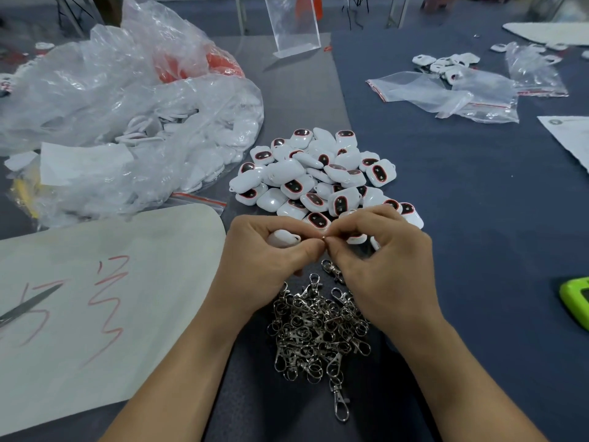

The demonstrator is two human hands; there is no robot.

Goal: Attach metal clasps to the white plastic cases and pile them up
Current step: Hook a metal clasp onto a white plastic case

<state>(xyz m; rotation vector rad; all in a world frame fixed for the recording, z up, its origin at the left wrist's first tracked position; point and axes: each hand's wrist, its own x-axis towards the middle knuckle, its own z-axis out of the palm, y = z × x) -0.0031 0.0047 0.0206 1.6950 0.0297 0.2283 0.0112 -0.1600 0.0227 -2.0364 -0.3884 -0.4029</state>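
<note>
Beyond the clasp heap (318,333), our left hand (264,260) grips one white case (282,239) while fingers (339,239) of our right hand (385,269) pinch a small ring (324,238) at its loop; the case pile (318,177) farther beyond shows no clasps, so we judge most remains.

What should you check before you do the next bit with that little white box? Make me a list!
1. The left hand grips the white case: ok.
2. The right hand pinches a small metal piece at the case's edge: ok.
3. Metal piece fully hooked on: cannot tell, it is hidden.
4. The heap of clasps lies close, between the forearms: ok.
5. The pile of cases lies just beyond the hands: ok.
</note>
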